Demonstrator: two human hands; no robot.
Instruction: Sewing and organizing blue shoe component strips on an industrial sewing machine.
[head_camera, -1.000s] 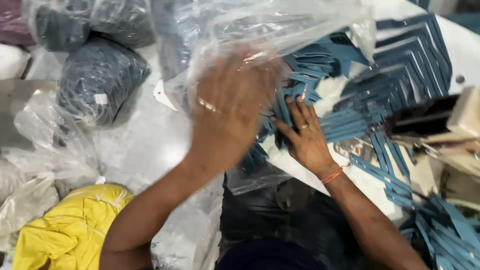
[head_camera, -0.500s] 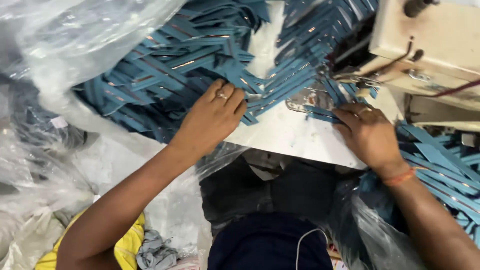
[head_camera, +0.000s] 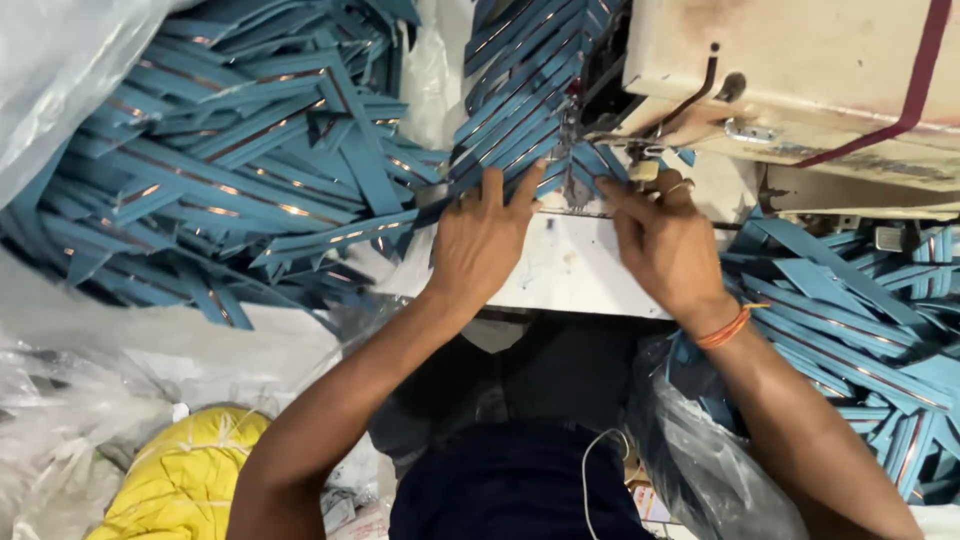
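White table (head_camera: 560, 275) of a cream sewing machine (head_camera: 800, 70) filled the head view, and blue zipper pieces were everywhere around it.

We saw both hands flat on that table, palms down, just under the needle area. Left hand (head_camera: 485, 235) lay with fingers spread moderately wide and pressed on the blue strips (head_camera: 520, 140) that fanned out above its fingertips. It gripped nothing; it only held the strips down. Right hand (head_camera: 665, 240) sat just beside the left, fingers close together and pointing up-left. Its fingertips touched the strip end right at the presser foot (head_camera: 640, 165). We could not tell whether it pinched the piece or only pushed on it. An orange thread band (head_camera: 725, 328) was on the right wrist.

Left of the left hand, well apart, a big heap of the same blue pieces (head_camera: 230, 160) lay spread. Right of the right hand, near the wrist, was a second heap (head_camera: 850, 320). Below the left forearm we noted clear plastic bags (head_camera: 60, 420) and a yellow bundle (head_camera: 185, 480).
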